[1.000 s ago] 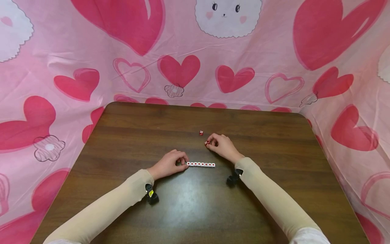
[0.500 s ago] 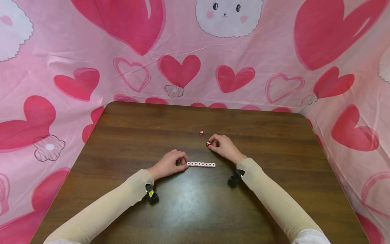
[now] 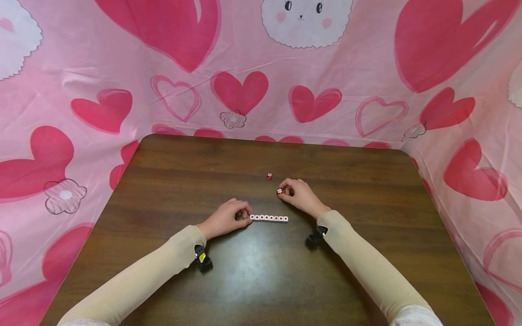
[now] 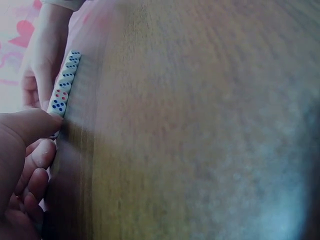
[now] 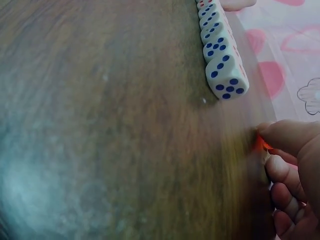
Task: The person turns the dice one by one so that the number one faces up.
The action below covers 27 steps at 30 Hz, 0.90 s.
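Observation:
A straight row of several white dice [image 3: 269, 218], single red dots upward, lies mid-table. At the row's left end my left hand [image 3: 226, 219] has its thumb and fingers pinched on the end die, which the thumb [image 4: 37, 122] partly covers in the left wrist view. Beyond the row, to the right, my right hand [image 3: 302, 196] pinches a red die [image 3: 279, 191] between thumb and index finger. Only a bright red edge of that die [image 5: 262, 143] shows in the right wrist view. Another red die [image 3: 269, 176] sits alone, farther back and slightly left of the held one.
The brown wooden table [image 3: 195, 167] has rounded far corners. A pink heart-patterned cloth [image 3: 244, 54] hangs behind it and along both sides. Black wrist cameras, left [image 3: 204, 262] and right [image 3: 313, 240], hang under the sleeves.
My right hand has shifted very slightly right, and the red die in its fingers has turned a little. The left hand and the white row have stayed in place.

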Motion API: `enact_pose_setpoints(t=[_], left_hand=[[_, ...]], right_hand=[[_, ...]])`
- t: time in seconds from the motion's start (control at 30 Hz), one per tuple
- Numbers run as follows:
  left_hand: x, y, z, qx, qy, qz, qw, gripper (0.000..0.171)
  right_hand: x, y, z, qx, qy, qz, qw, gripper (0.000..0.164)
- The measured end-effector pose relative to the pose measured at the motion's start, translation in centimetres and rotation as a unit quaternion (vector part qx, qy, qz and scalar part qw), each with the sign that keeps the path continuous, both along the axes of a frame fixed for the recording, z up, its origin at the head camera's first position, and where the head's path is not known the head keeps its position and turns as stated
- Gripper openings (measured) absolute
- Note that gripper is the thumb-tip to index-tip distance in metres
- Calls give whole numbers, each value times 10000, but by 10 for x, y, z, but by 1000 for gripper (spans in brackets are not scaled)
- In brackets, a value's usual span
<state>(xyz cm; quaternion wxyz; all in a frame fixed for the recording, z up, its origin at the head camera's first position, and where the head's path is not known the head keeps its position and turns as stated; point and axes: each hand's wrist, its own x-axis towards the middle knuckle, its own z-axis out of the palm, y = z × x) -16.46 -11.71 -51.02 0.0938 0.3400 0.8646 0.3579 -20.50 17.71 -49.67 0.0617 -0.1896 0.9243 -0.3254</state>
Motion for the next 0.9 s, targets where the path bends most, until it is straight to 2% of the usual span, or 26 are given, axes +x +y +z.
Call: enact_pose_setpoints(t=[0.7, 0.9], left_hand=[[1, 0, 2, -26, 51, 33, 10000, 10], [2, 0, 2, -1, 87, 24, 10000, 10]], right_hand=[[1, 7, -4, -151, 29, 179, 9997, 18], [1, 7, -6, -173, -9, 101, 9998, 15]])
